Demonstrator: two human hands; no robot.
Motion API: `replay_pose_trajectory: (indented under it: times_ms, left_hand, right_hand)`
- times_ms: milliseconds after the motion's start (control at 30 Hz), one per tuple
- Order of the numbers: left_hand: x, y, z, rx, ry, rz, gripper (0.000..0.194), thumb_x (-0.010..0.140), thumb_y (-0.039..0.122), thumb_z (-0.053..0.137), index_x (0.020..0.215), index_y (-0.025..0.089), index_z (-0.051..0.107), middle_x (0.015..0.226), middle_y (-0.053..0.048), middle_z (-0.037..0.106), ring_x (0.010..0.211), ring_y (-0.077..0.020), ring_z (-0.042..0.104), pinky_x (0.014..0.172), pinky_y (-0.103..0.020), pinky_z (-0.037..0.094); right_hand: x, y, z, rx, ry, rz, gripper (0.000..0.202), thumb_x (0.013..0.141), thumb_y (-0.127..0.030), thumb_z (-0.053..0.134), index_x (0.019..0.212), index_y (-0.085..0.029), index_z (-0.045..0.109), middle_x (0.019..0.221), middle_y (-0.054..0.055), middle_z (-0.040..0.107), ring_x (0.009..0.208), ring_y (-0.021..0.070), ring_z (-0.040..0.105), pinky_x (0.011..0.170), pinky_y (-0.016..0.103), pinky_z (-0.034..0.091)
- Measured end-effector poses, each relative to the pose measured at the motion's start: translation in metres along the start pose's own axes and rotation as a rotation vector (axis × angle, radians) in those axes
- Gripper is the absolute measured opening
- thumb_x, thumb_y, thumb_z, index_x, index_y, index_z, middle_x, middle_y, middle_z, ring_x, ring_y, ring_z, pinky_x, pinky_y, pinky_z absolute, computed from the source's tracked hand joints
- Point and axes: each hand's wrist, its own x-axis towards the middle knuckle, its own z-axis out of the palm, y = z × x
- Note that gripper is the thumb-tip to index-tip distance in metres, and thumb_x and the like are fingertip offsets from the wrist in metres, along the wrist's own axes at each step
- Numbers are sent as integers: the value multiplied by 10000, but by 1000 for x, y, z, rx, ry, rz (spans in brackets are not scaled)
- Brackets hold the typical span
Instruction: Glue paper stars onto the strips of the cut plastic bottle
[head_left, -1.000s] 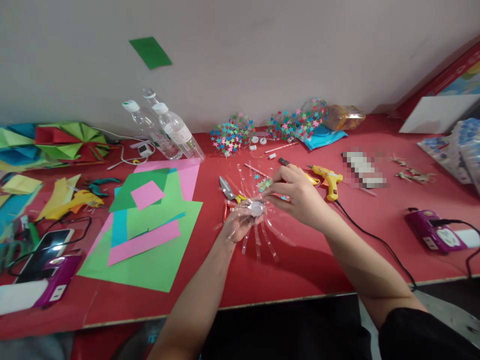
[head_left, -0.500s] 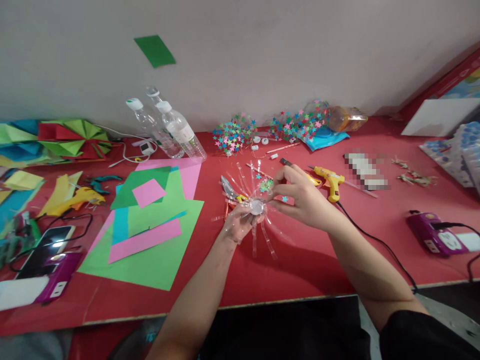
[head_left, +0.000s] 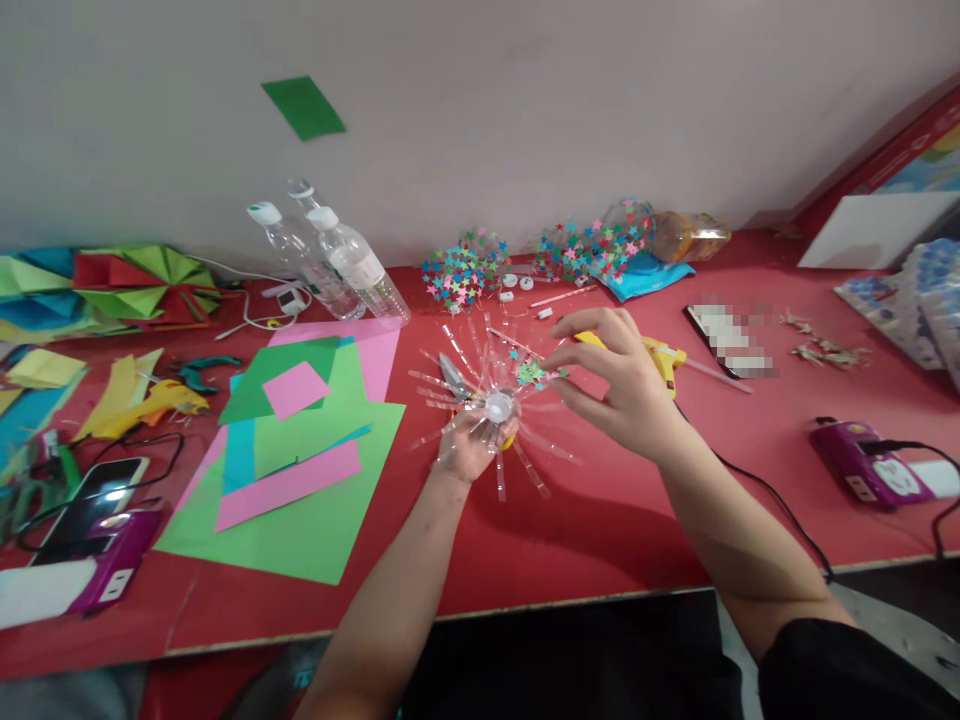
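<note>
My left hand (head_left: 466, 442) is closed around the white-capped neck of a clear plastic bottle top (head_left: 499, 407), cut into many thin strips that spread outward like rays. My right hand (head_left: 611, 380) hovers to the right of it, fingers curved and apart, with nothing visible between them. Its fingertips are close to the strip ends. Small star cutouts (head_left: 532, 373), mostly green, lie just behind the strips. Pruning shears (head_left: 452, 376) rest on the table, partly hidden by the strips and my left hand. Behind my right hand is a yellow glue gun (head_left: 667, 362), partly covered.
Coloured paper sheets (head_left: 330, 540) lie left on the red table (head_left: 570, 560). Clear bottles (head_left: 360, 265) and star-covered shapes (head_left: 465, 270) stand along the wall. At right are a phone (head_left: 724, 340) and a purple power strip (head_left: 870, 465); a cord runs to the front edge.
My right hand has opened its fingers and moved slightly right, away from the strips. My left hand has shifted a little left with the bottle top, whose strips now show more spread out.
</note>
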Motion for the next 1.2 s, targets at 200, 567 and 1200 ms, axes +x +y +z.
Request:
replay_pose_trajectory:
  times_ms: [200, 567, 1200]
  left_hand:
    - [0, -4, -1, 52, -10, -11, 199, 621, 256, 672, 768, 127, 635, 715, -51, 644, 506, -98, 466, 481, -250, 306]
    - [0, -5, -4, 9, 4, -29, 172, 620, 256, 690, 715, 137, 608, 566, 0, 543, 542, -119, 492, 525, -255, 355]
    - [0, -3, -6, -64, -73, -8, 178, 703, 285, 669, 754, 127, 606, 655, -17, 555, 546, -101, 471, 518, -238, 362]
  right_hand:
    - [0, -8, 6, -22, 12, -67, 165, 917, -193, 506, 940, -263, 653, 980, 34, 671, 939, 210, 561, 890, 424, 406]
    - [-3, -2, 25, 9, -61, -37, 299, 891, -182, 560, 1184, -238, 583, 964, 20, 708, 998, 213, 562, 1087, 477, 302]
    - [-4, 12, 41, -126, -190, -97, 138, 878, -251, 601, 827, -217, 725, 1005, 61, 644, 1019, 235, 488, 1000, 453, 351]
